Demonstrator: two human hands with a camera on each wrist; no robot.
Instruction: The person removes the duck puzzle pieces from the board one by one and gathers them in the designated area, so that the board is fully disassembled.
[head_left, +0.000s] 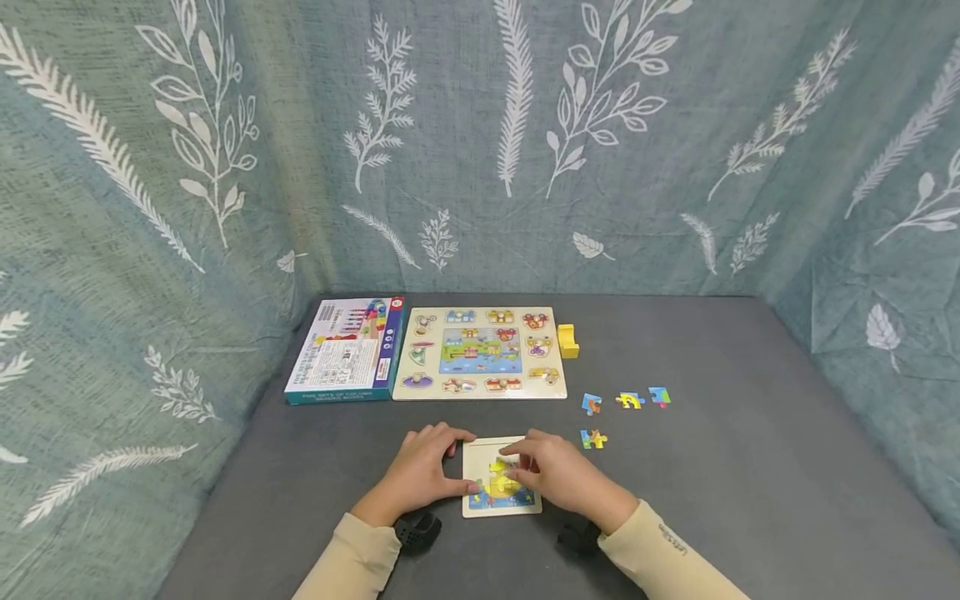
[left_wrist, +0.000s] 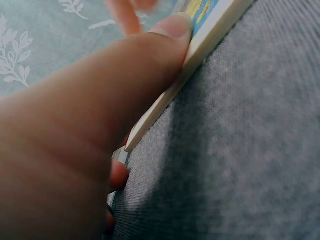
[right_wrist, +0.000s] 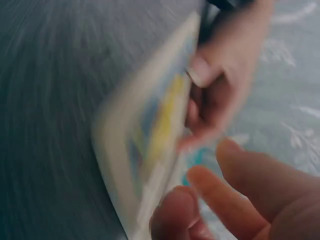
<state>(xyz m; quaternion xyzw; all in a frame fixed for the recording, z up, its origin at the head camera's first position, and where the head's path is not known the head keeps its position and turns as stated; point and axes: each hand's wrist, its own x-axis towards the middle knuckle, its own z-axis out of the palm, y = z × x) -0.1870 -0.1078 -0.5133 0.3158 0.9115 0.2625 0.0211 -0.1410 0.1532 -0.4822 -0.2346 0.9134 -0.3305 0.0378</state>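
A small wooden jigsaw tray (head_left: 480, 451) lies near the front of the table, with yellow and blue puzzle pieces (head_left: 501, 492) fitted in its lower part. My left hand (head_left: 422, 468) holds the tray by its left side. Its thumb (left_wrist: 172, 30) lies on the rim and its fingers are at the far left corner. Above the tray's right half is my right hand (head_left: 558, 471), thumb and fingers apart. In the right wrist view, blurred by motion, nothing shows between the right fingers (right_wrist: 225, 200). The hand partly hides the upper right pieces.
Several loose jigsaw pieces (head_left: 630, 401) lie right of the tray. Behind it are a larger wooden picture board (head_left: 427, 383), a yellow block (head_left: 567, 342) and a flat box (head_left: 341, 354). A patterned green cloth (head_left: 480, 233) hangs around the table.
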